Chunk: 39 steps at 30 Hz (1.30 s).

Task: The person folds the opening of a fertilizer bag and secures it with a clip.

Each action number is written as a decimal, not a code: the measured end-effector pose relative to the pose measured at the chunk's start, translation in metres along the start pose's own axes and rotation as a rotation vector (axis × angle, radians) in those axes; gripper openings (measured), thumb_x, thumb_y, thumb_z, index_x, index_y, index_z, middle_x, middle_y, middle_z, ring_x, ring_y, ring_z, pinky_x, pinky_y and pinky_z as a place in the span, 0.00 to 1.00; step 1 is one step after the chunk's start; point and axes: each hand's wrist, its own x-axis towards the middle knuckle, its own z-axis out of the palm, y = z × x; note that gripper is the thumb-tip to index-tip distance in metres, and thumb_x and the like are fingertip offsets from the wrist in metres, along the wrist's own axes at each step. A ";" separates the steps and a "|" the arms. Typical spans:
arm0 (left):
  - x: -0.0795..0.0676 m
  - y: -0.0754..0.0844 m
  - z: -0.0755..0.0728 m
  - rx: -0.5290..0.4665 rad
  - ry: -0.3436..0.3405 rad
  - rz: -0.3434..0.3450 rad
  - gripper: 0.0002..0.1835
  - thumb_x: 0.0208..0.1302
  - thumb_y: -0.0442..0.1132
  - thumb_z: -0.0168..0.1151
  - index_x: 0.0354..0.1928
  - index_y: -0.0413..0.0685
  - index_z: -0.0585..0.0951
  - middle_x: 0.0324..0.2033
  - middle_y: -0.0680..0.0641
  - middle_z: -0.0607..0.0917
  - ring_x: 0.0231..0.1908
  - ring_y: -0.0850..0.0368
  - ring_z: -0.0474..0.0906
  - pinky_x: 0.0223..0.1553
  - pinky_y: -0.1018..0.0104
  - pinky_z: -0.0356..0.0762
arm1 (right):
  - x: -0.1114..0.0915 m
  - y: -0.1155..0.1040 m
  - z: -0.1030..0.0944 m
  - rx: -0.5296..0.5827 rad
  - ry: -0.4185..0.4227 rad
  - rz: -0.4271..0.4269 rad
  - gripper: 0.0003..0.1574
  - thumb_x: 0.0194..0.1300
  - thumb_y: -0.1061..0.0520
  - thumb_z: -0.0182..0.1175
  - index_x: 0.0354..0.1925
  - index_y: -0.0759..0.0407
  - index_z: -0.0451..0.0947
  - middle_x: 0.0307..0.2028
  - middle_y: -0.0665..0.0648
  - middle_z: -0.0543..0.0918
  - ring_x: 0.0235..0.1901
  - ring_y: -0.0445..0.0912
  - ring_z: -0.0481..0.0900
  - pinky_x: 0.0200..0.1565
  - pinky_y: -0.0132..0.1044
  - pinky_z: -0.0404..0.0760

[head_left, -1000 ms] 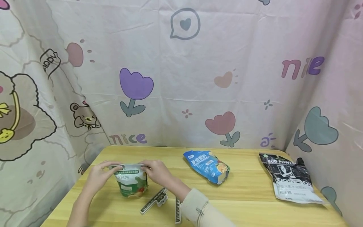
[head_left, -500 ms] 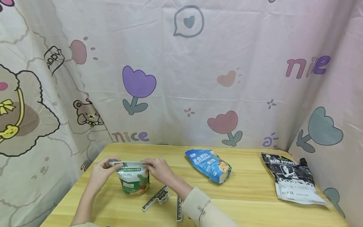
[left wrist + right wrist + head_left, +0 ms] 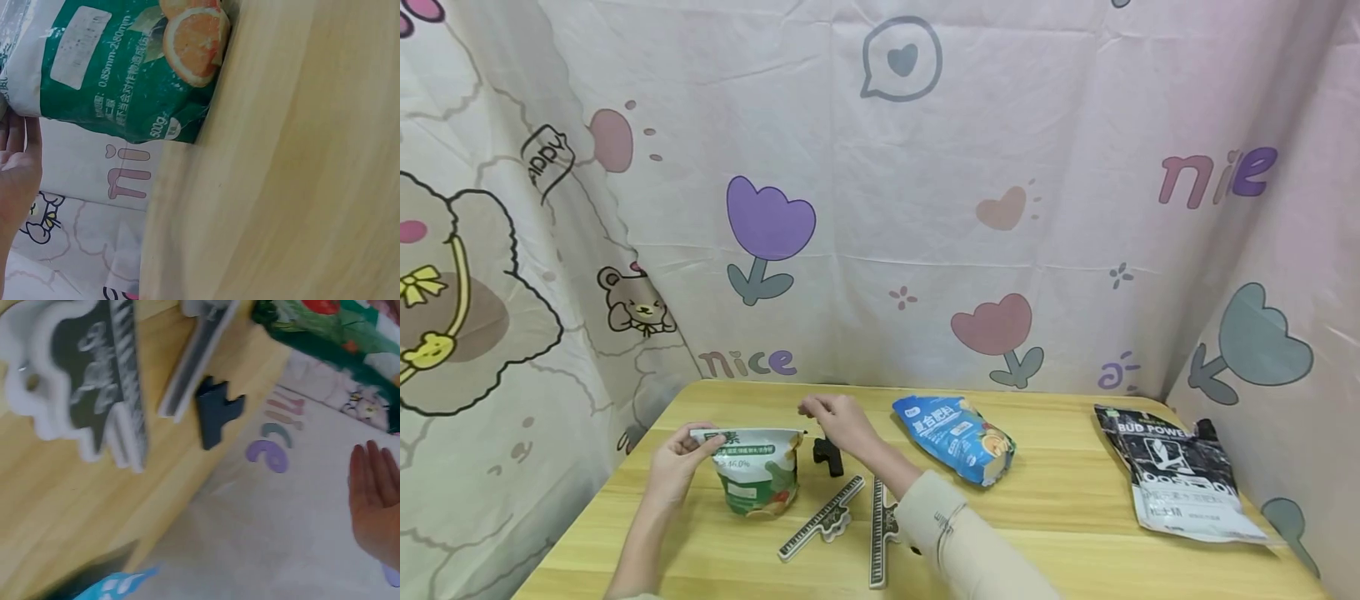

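Note:
My left hand (image 3: 675, 462) pinches the upper left corner of a green-and-white fertilizer bag (image 3: 754, 473), thumb in front and fingers behind. In the left wrist view the bag's green side (image 3: 119, 81) shows a printed orange half and a white label. My right hand (image 3: 844, 427) is raised just beyond the bag's upper right corner, apart from it, with relaxed fingers. The right wrist view shows its fingers (image 3: 374, 478) fairly straight with nothing in them. Below it, two piano-keyboard clips (image 3: 822, 518) lie on the table, and a small black clip (image 3: 828, 457) is beside the bag.
A blue fertilizer bag (image 3: 957, 437) lies at the back middle of the wooden table (image 3: 1045, 475). A black-and-white bag (image 3: 1180, 475) lies at the right, with a dark object (image 3: 1206, 430) at its upper edge. A patterned cloth (image 3: 865, 200) hangs behind the table.
My right hand has let go of the bag's upper right corner and moved up and right. My left hand keeps its pinch. The small black clip has come into view.

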 end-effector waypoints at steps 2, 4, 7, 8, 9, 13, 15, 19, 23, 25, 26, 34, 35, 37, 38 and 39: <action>-0.001 0.002 0.002 -0.008 0.009 -0.009 0.09 0.56 0.29 0.64 0.33 0.52 0.81 0.26 0.58 0.82 0.29 0.67 0.75 0.38 0.79 0.69 | 0.001 0.009 0.003 -0.115 -0.002 0.031 0.15 0.70 0.55 0.49 0.43 0.60 0.81 0.35 0.52 0.83 0.33 0.41 0.79 0.33 0.29 0.77; -0.002 0.004 0.004 -0.004 0.019 -0.017 0.09 0.56 0.28 0.64 0.32 0.53 0.81 0.25 0.58 0.82 0.29 0.68 0.75 0.38 0.79 0.69 | 0.001 0.018 0.008 -0.271 -0.040 0.049 0.11 0.66 0.57 0.54 0.43 0.59 0.80 0.33 0.53 0.82 0.30 0.41 0.78 0.31 0.29 0.76; -0.001 0.002 0.003 0.004 0.024 -0.009 0.06 0.56 0.32 0.65 0.33 0.51 0.81 0.25 0.55 0.82 0.29 0.67 0.75 0.38 0.78 0.70 | -0.002 0.030 0.015 -0.516 -0.164 0.051 0.13 0.64 0.56 0.57 0.48 0.54 0.79 0.35 0.53 0.79 0.32 0.42 0.76 0.30 0.31 0.76; 0.000 -0.002 0.001 0.009 0.018 -0.003 0.05 0.55 0.34 0.66 0.33 0.50 0.81 0.26 0.55 0.82 0.29 0.66 0.75 0.38 0.77 0.70 | -0.003 0.033 0.018 -0.585 -0.206 0.046 0.15 0.64 0.55 0.57 0.50 0.51 0.78 0.37 0.53 0.78 0.34 0.43 0.76 0.32 0.32 0.76; 0.002 -0.008 -0.003 0.018 0.006 0.006 0.06 0.55 0.36 0.67 0.35 0.48 0.81 0.27 0.54 0.82 0.30 0.66 0.75 0.39 0.77 0.70 | -0.004 0.035 0.020 -0.647 -0.246 0.038 0.17 0.65 0.54 0.57 0.52 0.48 0.77 0.41 0.53 0.77 0.37 0.44 0.76 0.34 0.34 0.76; 0.020 -0.054 -0.018 0.002 -0.004 0.026 0.12 0.55 0.39 0.67 0.40 0.43 0.79 0.30 0.52 0.83 0.32 0.64 0.77 0.41 0.75 0.70 | -0.007 0.040 0.023 -0.782 -0.373 0.031 0.20 0.67 0.50 0.54 0.57 0.42 0.74 0.52 0.54 0.74 0.48 0.47 0.73 0.43 0.39 0.76; 0.029 -0.077 -0.026 -0.005 0.008 0.022 0.14 0.55 0.37 0.67 0.42 0.39 0.78 0.31 0.51 0.83 0.33 0.62 0.77 0.41 0.74 0.70 | -0.008 0.041 0.023 -0.763 -0.398 0.032 0.19 0.67 0.50 0.53 0.56 0.46 0.74 0.51 0.55 0.74 0.48 0.47 0.74 0.45 0.39 0.75; 0.038 -0.100 -0.032 0.012 0.059 0.008 0.17 0.54 0.37 0.68 0.43 0.37 0.77 0.31 0.49 0.83 0.33 0.59 0.77 0.42 0.73 0.70 | -0.008 0.043 0.024 -0.717 -0.366 0.021 0.12 0.65 0.51 0.57 0.44 0.54 0.77 0.37 0.52 0.76 0.37 0.43 0.75 0.38 0.32 0.75; 0.039 -0.103 -0.033 0.010 0.055 0.008 0.17 0.55 0.38 0.67 0.44 0.36 0.76 0.31 0.49 0.83 0.34 0.59 0.77 0.42 0.73 0.69 | -0.005 0.050 0.024 -0.747 -0.303 0.017 0.10 0.59 0.51 0.63 0.33 0.53 0.72 0.28 0.49 0.70 0.28 0.41 0.71 0.30 0.30 0.72; 0.038 -0.102 -0.034 0.011 0.055 0.000 0.17 0.55 0.38 0.68 0.43 0.37 0.76 0.31 0.50 0.82 0.34 0.59 0.77 0.43 0.73 0.69 | -0.004 0.055 0.024 -0.767 -0.282 0.018 0.13 0.57 0.51 0.65 0.32 0.53 0.70 0.28 0.50 0.69 0.27 0.42 0.71 0.28 0.30 0.72; 0.038 -0.101 -0.034 0.011 0.057 -0.005 0.17 0.54 0.38 0.68 0.43 0.37 0.76 0.31 0.50 0.82 0.34 0.59 0.77 0.43 0.73 0.69 | -0.003 0.057 0.023 -0.772 -0.269 0.017 0.15 0.55 0.52 0.66 0.32 0.53 0.69 0.28 0.50 0.68 0.27 0.42 0.71 0.27 0.31 0.72; 0.039 -0.099 -0.033 0.006 0.053 -0.011 0.18 0.54 0.38 0.68 0.43 0.36 0.76 0.31 0.49 0.83 0.34 0.58 0.77 0.43 0.73 0.70 | 0.001 0.068 0.013 -0.551 -0.142 0.195 0.27 0.53 0.54 0.68 0.46 0.64 0.69 0.37 0.58 0.77 0.34 0.50 0.78 0.36 0.38 0.78; 0.039 -0.099 -0.033 0.008 0.053 -0.011 0.18 0.54 0.38 0.68 0.43 0.36 0.76 0.31 0.50 0.83 0.34 0.59 0.77 0.42 0.73 0.70 | 0.001 0.069 0.012 -0.513 -0.122 0.236 0.28 0.52 0.53 0.69 0.46 0.65 0.69 0.37 0.59 0.78 0.34 0.50 0.78 0.37 0.39 0.78; 0.039 -0.099 -0.033 0.008 0.057 -0.011 0.17 0.54 0.38 0.68 0.43 0.37 0.76 0.31 0.50 0.83 0.33 0.59 0.77 0.42 0.73 0.70 | 0.001 0.071 0.010 -0.468 -0.093 0.316 0.28 0.51 0.52 0.69 0.45 0.65 0.71 0.35 0.59 0.78 0.32 0.49 0.77 0.36 0.39 0.78; 0.038 -0.099 -0.033 0.007 0.059 -0.011 0.17 0.54 0.38 0.68 0.43 0.37 0.76 0.31 0.50 0.83 0.33 0.59 0.77 0.42 0.73 0.70 | 0.001 0.072 0.009 -0.454 -0.078 0.350 0.25 0.51 0.52 0.69 0.42 0.65 0.72 0.32 0.58 0.77 0.29 0.48 0.76 0.33 0.38 0.77; 0.038 -0.099 -0.033 0.006 0.059 -0.011 0.17 0.54 0.38 0.68 0.43 0.37 0.76 0.31 0.50 0.83 0.33 0.59 0.77 0.42 0.73 0.70 | 0.001 0.073 0.008 -0.460 -0.064 0.375 0.23 0.50 0.51 0.69 0.38 0.64 0.73 0.29 0.57 0.76 0.27 0.47 0.74 0.31 0.38 0.77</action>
